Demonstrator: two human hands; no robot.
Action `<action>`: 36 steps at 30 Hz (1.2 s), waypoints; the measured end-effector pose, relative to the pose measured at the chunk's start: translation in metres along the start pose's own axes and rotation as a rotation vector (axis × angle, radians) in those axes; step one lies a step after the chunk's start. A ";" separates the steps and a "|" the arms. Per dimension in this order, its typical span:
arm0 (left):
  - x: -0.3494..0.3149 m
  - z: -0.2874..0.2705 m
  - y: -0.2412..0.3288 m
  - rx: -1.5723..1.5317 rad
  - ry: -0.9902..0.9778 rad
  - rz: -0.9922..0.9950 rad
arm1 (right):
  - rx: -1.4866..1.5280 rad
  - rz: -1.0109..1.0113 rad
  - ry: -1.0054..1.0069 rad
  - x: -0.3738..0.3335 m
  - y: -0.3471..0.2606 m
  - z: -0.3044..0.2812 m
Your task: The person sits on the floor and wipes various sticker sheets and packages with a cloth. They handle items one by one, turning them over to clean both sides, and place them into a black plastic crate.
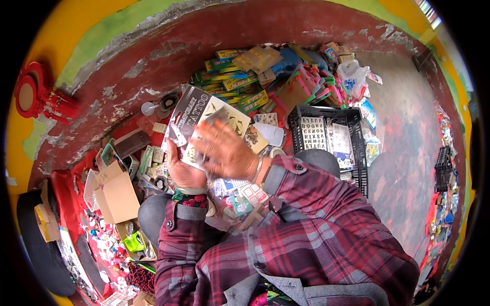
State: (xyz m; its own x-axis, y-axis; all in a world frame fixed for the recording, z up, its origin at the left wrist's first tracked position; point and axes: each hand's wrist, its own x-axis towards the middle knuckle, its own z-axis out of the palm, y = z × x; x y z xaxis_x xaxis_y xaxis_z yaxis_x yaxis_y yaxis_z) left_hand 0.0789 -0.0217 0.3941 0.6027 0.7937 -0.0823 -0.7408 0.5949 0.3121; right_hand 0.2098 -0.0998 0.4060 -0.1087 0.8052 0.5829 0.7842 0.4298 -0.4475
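Patterned sheets [236, 124] are positioned above the lap, printed faces up, fanned so that more than one face shows. The left hand [185, 172] pinches their lower edge, presumably to keep the stack steady. The right hand [224, 150] lies across the faces, fingers extended but blurred; whether it pinches a sheet cannot be told. To the right, a black crate [362, 168] holds lettered sheets [314, 133], its walls likely keeping them together. Beyond, yellow-green boxes [239, 82] are heaped near the dark red wall [158, 48].
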 end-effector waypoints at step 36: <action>0.007 0.003 0.008 0.082 -0.041 0.149 | 2.007 0.892 0.489 0.009 0.042 -0.016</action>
State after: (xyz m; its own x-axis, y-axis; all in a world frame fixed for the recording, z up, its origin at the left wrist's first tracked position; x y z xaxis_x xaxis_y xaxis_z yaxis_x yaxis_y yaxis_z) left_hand 0.0777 -0.0117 0.3992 0.5012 0.8653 0.0086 -0.7969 0.4577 0.3943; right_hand 0.2518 -0.0813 0.4035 0.1684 0.9716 -0.1665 -0.9427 0.1094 -0.3151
